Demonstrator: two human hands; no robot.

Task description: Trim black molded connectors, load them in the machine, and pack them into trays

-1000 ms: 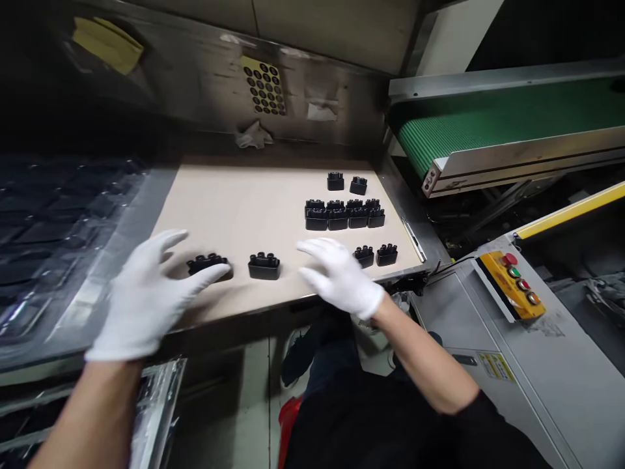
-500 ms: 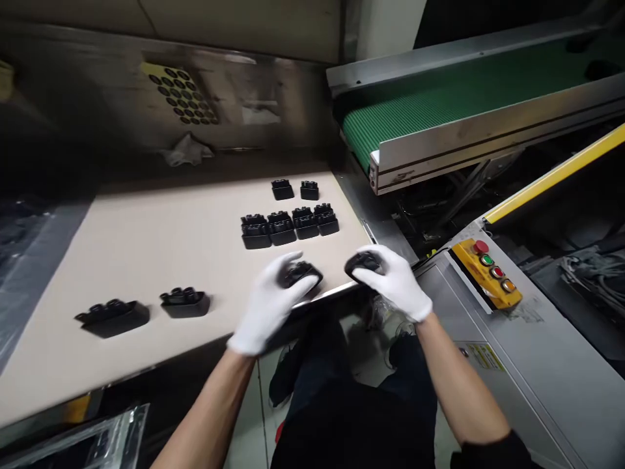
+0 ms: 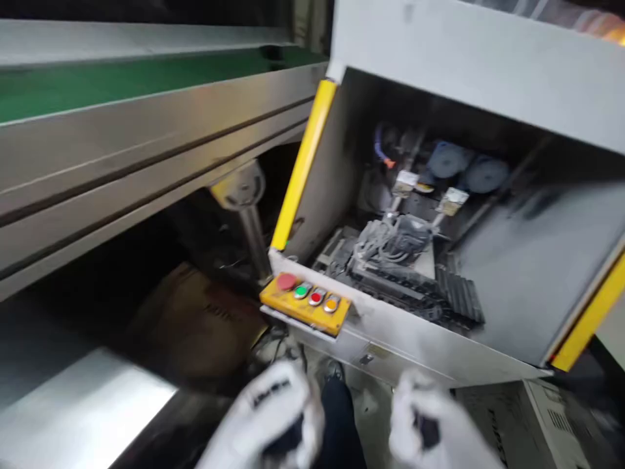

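My left hand (image 3: 266,407), in a white glove, is low in the middle of the view. Its fingers are wrapped round a black molded part (image 3: 284,438), mostly covered by the glove. To its right, my right hand (image 3: 439,423), also gloved in white, is closed on a second black molded part (image 3: 428,430); only a small dark patch shows between the fingers. Both hands are blurred by motion and held in the air in front of the machine, below its button panel (image 3: 306,305).
Ahead stands a grey machine with an open bay (image 3: 390,247) holding cables and fixtures, framed by yellow posts (image 3: 305,166). A green conveyor belt (image 3: 122,81) runs along the left, with a cardboard box (image 3: 200,326) beneath. A shiny metal surface (image 3: 92,410) is at lower left.
My view has swung right, from the table with rows of black parts to the machine bay. Both hands have left the table edge, each carrying a black molded part.
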